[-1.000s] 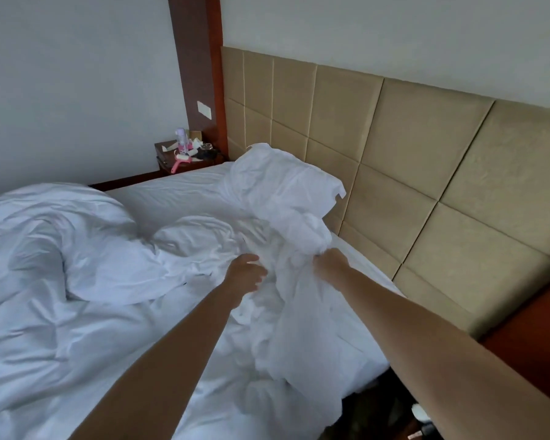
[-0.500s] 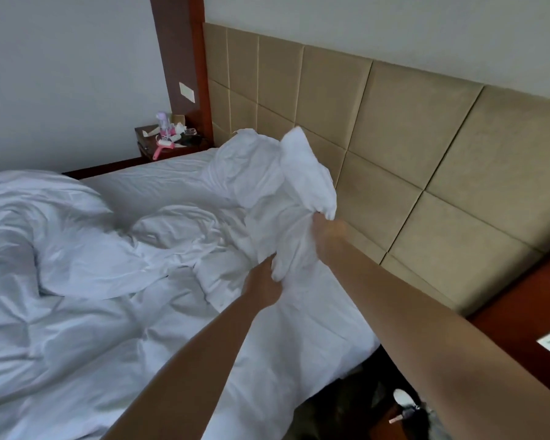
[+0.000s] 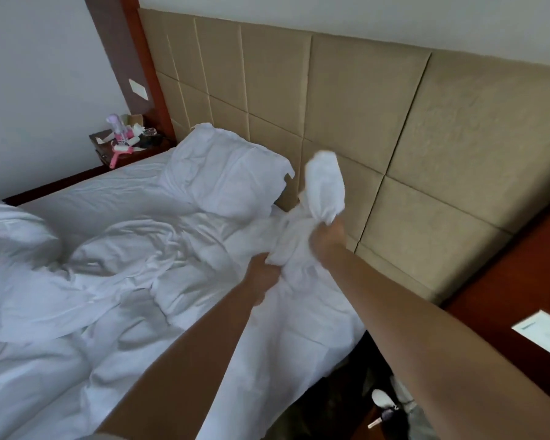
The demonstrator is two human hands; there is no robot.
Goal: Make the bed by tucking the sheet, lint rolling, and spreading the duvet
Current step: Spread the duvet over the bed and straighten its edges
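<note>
A white bed lies rumpled before me, its duvet (image 3: 29,281) bunched at the left and the sheet (image 3: 115,198) bare toward the far side. My right hand (image 3: 326,238) grips a bunched corner of white bedding (image 3: 326,188) and holds it up against the tan headboard (image 3: 410,147). My left hand (image 3: 262,271) grips the same white cloth lower down, just left of the right hand. A white pillow (image 3: 226,173) leans by the headboard, left of the raised corner. A pink lint roller (image 3: 121,152) lies on the far nightstand (image 3: 102,155).
The nightstand at the far left also carries a pink bottle (image 3: 116,128) and small clutter. A dark wooden table (image 3: 527,281) with a white paper (image 3: 543,335) stands at the right. Dark floor with small objects (image 3: 383,404) shows beside the bed's near corner.
My right hand has lifted the bunched corner higher and rightward toward the headboard. The left hand has slid up the cloth after it. The pillow now lies uncovered.
</note>
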